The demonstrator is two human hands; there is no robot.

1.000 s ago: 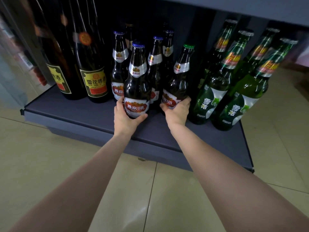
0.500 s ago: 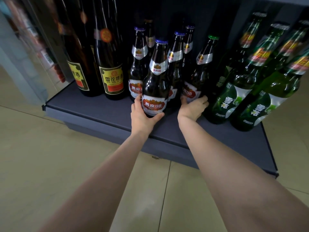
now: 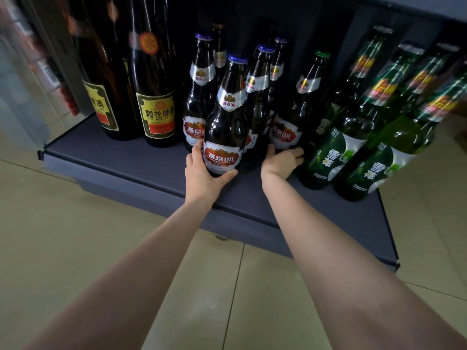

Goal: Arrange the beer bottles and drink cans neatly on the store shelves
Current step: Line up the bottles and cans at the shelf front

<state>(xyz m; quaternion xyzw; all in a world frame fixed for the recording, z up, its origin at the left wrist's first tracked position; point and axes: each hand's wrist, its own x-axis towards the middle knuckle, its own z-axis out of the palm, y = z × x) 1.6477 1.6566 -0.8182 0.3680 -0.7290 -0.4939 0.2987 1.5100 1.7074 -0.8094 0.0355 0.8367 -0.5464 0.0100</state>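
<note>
Several brown beer bottles with blue caps stand on the low dark shelf (image 3: pixel 141 170). My left hand (image 3: pixel 203 173) grips the base of the front blue-capped bottle (image 3: pixel 223 137), thumb on its right and fingers on its left. My right hand (image 3: pixel 283 161) holds the base of a green-capped brown bottle (image 3: pixel 294 122), thumb on its left and fingers curled round its right side. Both bottles stand upright on the shelf.
Two tall dark bottles with yellow labels (image 3: pixel 158 107) stand at the left. Several green bottles (image 3: pixel 336 147) crowd the right, close to my right hand. An upper shelf hangs above. The shelf's front strip is bare, and beige tiled floor (image 3: pixel 126 248) lies in front.
The view has swung, so the shelf sits a little differently in frame. Both hands keep their hold on the same two bottle bases; the bottles have hardly shifted on the shelf.
</note>
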